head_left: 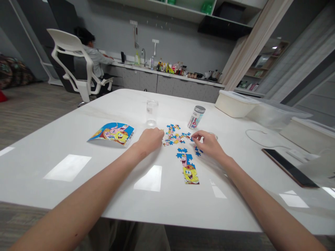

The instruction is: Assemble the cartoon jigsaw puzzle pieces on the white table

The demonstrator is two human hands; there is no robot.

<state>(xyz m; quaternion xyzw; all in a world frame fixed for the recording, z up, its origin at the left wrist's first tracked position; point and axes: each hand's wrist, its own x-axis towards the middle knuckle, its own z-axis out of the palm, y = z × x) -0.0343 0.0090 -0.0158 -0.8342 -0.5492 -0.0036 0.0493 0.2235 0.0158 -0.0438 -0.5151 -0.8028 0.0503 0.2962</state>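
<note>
Loose jigsaw puzzle pieces (174, 136) lie in a pile between my hands. My left hand (151, 140) is closed at the pile's left side, and its fingertips are mostly hidden. With thumb and index finger together, my right hand (208, 143) pinches a blue puzzle piece (192, 139) at the pile's right edge. Several blue pieces (198, 151) lie just below that hand. Nearer to me is a joined section of puzzle (190, 170) with a yellow and a pink cartoon figure. A curled picture sheet (113, 133) with the same figures rests left of my left hand.
A clear jar (151, 113) and a silver-lidded canister (196, 117) stand beyond the pieces. White storage boxes (235, 104), a cable (258, 130) and a dark tablet (289, 167) are on the right. A person (95, 59) sits by the far counter, near a white chair (85, 66).
</note>
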